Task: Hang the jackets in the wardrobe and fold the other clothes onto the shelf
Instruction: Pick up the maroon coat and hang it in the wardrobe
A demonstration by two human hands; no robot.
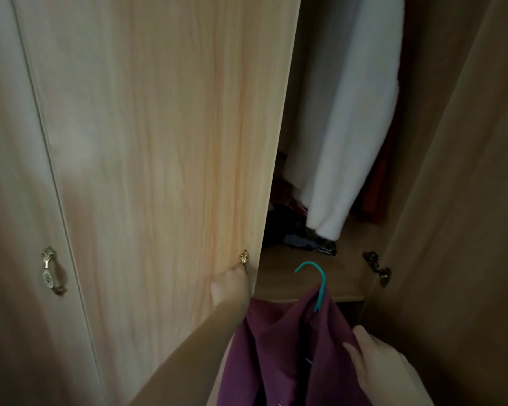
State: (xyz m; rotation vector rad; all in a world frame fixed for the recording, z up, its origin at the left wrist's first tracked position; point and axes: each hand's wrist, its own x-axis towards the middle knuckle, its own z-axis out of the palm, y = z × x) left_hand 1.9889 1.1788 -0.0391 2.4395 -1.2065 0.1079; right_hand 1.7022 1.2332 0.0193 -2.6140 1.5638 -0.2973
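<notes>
A purple jacket [279,347] hangs on a teal hanger [317,276] at the bottom centre, its hook sticking up in front of the open wardrobe. My right hand [376,364] holds the jacket from the right side, fingers wrapped over the cloth. My left hand [232,285] grips the brass handle [243,256] near the edge of the light wooden wardrobe door [159,142]. Inside the wardrobe hangs a long white garment [352,127], with a red one [376,183] behind it.
A pile of dark clothes [299,230] lies on the wardrobe floor [305,276]. The right door [458,200] stands open, with a hinge [377,268] on it. A second closed door with a brass handle [50,271] is at the left.
</notes>
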